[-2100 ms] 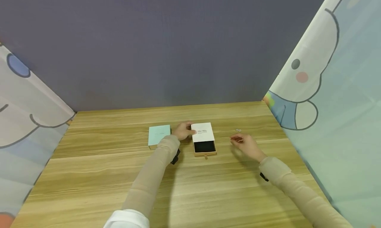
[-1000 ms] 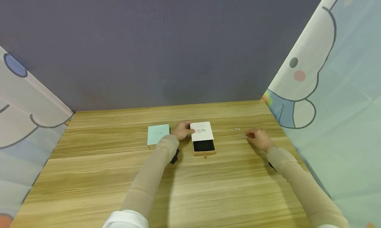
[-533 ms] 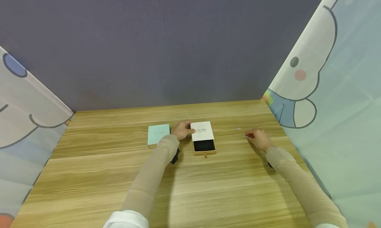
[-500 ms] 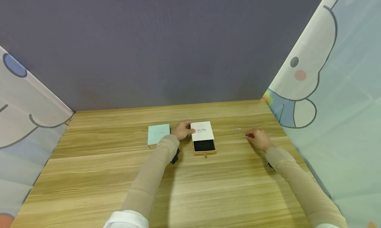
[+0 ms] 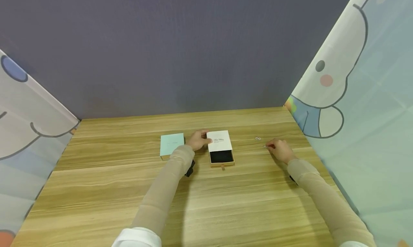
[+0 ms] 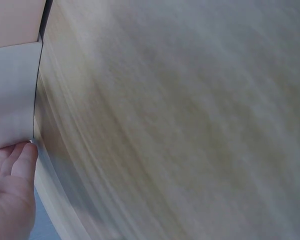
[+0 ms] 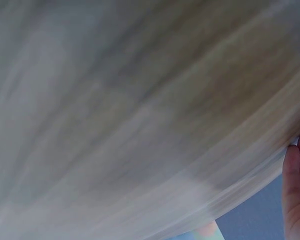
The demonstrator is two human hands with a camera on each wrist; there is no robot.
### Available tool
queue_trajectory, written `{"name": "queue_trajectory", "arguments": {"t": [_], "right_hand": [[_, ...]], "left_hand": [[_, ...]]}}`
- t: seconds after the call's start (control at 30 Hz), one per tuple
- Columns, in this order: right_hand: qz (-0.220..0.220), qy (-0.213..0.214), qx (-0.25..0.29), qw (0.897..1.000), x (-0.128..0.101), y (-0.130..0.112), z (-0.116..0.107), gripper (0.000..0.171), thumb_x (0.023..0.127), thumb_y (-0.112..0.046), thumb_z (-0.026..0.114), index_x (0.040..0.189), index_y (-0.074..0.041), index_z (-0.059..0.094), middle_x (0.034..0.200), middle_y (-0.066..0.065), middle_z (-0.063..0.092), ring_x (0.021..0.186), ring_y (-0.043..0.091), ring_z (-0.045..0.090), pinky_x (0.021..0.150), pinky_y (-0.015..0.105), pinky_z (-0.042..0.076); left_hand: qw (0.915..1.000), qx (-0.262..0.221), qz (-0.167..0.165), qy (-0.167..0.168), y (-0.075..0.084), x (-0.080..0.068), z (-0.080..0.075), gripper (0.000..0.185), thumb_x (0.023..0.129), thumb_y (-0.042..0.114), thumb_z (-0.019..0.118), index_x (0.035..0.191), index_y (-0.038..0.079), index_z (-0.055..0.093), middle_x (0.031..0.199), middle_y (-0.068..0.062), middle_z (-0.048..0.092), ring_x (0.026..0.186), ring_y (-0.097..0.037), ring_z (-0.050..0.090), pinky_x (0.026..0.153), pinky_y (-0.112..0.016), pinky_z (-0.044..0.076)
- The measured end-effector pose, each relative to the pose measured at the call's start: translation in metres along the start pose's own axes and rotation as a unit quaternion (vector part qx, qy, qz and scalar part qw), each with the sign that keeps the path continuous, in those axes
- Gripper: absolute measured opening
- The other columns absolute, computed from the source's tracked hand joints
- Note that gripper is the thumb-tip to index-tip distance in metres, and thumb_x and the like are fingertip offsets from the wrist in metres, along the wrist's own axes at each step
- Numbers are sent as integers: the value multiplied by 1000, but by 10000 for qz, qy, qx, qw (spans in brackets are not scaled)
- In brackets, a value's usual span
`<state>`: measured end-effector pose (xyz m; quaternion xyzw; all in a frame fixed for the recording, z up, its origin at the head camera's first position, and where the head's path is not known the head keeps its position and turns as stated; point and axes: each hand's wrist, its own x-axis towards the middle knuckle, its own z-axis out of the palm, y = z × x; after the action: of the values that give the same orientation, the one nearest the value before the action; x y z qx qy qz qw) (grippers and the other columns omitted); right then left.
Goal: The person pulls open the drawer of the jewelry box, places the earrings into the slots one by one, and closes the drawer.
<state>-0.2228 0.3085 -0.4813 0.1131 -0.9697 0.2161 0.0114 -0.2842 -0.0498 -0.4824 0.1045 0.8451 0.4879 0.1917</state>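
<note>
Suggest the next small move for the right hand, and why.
Probably lift the small piece with the right hand towards the drawer: that hand is right by the piece, the drawer stands open, and the left hand grips the white box.

On the white box [image 5: 222, 146], just to the right of the left hand [image 5: 198, 141], dark script lettering [image 5: 218, 139] is running across the top beside the thumb and is apparently reading "Best Wishes". Directly below it, smaller print [image 5: 218, 142] is sitting too tiny to make out. On the teal box [image 5: 171, 149], to the left of that hand, a faint line of text [image 5: 172, 143] is showing mid-lid, also illegible.
</note>
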Motion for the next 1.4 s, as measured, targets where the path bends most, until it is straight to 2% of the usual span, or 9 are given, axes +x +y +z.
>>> {"name": "queue_trajectory", "arguments": {"t": [0.33, 0.7, 0.93, 1.4], "right_hand": [[179, -7, 99, 9998, 0, 0, 0, 15, 87, -4, 59, 96, 4, 69, 97, 22, 65, 90, 38, 62, 78, 48, 51], [160, 89, 49, 9998, 5, -1, -1, 15, 87, -5, 60, 94, 3, 70, 93, 21, 67, 86, 37, 63, 74, 47, 52], [267, 266, 231, 9990, 7, -4, -5, 16, 87, -8, 61, 94, 3, 70, 91, 20, 68, 85, 36, 64, 74, 47, 52], [-342, 670, 278, 9968, 9, -32, -6, 15, 84, -2, 63, 95, 4, 70, 92, 21, 67, 78, 33, 65, 67, 42, 55]], "left_hand": [[9999, -121, 49, -9, -1, 1, 0, 59, 88, 19, 62, 140, 6, 37, 143, -12, 38, 129, -29, 39, 106, -39, 37], [10000, -54, 17, 11, 4, -4, -3, 58, 89, 20, 61, 140, 6, 37, 143, -11, 38, 130, -28, 39, 106, -39, 37], [10000, -84, -14, 38, 3, -5, -4, 58, 89, 19, 62, 140, 6, 38, 142, -11, 39, 129, -28, 39, 106, -38, 37], [9997, -242, -21, -54, -1, 2, -1, 59, 88, 22, 63, 140, 9, 38, 142, -10, 39, 130, -27, 39, 106, -38, 36]]}}
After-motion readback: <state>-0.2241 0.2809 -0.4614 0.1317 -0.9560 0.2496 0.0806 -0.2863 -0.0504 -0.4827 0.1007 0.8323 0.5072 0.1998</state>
